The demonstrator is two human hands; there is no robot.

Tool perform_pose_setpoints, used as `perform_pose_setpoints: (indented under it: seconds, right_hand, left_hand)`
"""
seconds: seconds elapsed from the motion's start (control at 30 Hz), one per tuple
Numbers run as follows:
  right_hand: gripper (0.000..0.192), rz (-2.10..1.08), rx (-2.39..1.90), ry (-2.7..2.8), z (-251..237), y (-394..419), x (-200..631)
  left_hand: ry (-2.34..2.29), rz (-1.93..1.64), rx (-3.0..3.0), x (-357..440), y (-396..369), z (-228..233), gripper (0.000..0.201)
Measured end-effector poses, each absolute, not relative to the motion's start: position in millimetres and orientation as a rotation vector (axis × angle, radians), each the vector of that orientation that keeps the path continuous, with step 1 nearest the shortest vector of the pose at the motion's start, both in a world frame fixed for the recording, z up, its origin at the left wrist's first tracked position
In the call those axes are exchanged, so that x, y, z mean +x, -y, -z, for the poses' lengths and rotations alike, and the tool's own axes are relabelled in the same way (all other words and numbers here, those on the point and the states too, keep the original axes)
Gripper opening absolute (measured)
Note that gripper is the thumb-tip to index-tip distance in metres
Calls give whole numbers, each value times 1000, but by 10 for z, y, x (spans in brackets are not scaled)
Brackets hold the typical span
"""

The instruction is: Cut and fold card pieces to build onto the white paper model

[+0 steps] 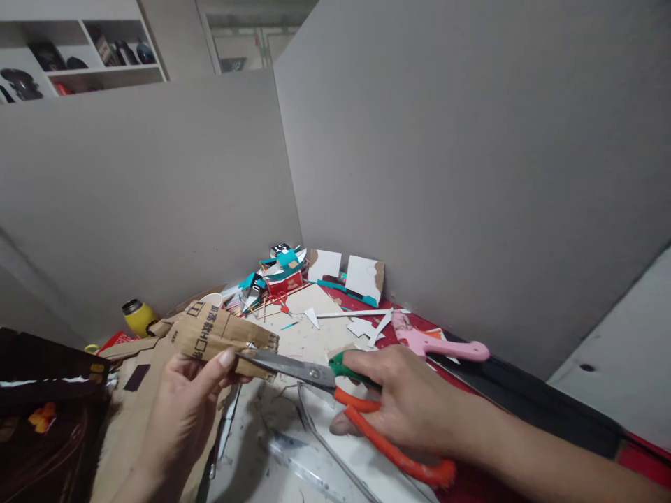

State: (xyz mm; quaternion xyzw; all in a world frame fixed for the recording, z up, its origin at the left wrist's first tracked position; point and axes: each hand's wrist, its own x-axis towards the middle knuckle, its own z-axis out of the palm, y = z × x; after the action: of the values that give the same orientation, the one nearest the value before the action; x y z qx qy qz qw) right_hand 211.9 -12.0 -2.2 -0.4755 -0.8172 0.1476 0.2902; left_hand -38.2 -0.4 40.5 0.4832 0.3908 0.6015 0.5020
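My left hand (191,395) pinches a brown cardboard piece (217,332) with dark printed characters, thumb on top and fingers beneath. Its right end has ragged, cut edges. In my right hand (398,398) is a pair of scissors (314,374) with one green and one orange handle. Their blades point left and lie at a slit in the cardboard, close to my left thumb. The lower blade is partly hidden by the cardboard. Both hands are above the cluttered table.
Ahead lie white paper scraps (364,328), teal and black cut pieces (286,262) and small red scissors (280,302). A pink-handled tool (445,346) rests at right. A yellow bottle (139,318) and flat cardboard (126,419) are left. Grey partitions (445,154) enclose the back.
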Motion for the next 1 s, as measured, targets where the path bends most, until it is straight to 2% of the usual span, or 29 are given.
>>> perform_pose_setpoints:
  seconds: [0.23, 0.47, 0.67, 0.8, 1.0]
  right_hand:
    - [50, -439, -1267, 2171, 45, 107, 2143]
    - [49, -481, -1325, 2183, 35, 101, 2139]
    - [47, -378, -1369, 2240, -22, 103, 2129]
    - [43, -311, -1400, 2278, -18, 103, 2118]
    - [51, -246, -1370, 2270, 67, 96, 2094]
  left_hand:
    - [-936, -1613, 1123, -263, 39, -307, 39]
    - [-891, -1623, 1034, -236, 60, -272, 49]
    - [-903, -1659, 1004, -220, 64, -238, 56]
    - [-882, -1669, 1012, -208, 60, -212, 54]
    - [-890, -1661, 994, -177, 28, -174, 48]
